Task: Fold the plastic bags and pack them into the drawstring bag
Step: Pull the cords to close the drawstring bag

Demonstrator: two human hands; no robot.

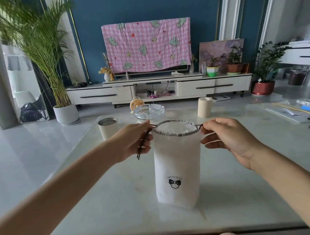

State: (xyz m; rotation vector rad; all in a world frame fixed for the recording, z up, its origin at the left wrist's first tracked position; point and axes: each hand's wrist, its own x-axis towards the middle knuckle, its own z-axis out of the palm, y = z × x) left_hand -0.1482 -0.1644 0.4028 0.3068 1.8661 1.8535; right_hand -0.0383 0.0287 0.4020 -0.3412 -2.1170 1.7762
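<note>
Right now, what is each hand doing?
Left hand: pinches the drawstring bag's left cord.
Right hand: pinches its right cord.

both hands (pixel 134 142) (pixel 224 136) pinch cords of upright drawstring bag (pixel 177 166).

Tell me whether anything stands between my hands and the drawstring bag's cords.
Nothing visible does. The left hand pinches the left cord beside the rim of the drawstring bag, and the right hand pinches the right cord. The glass ashtray and the cup stand behind, apart from the bag.
</note>
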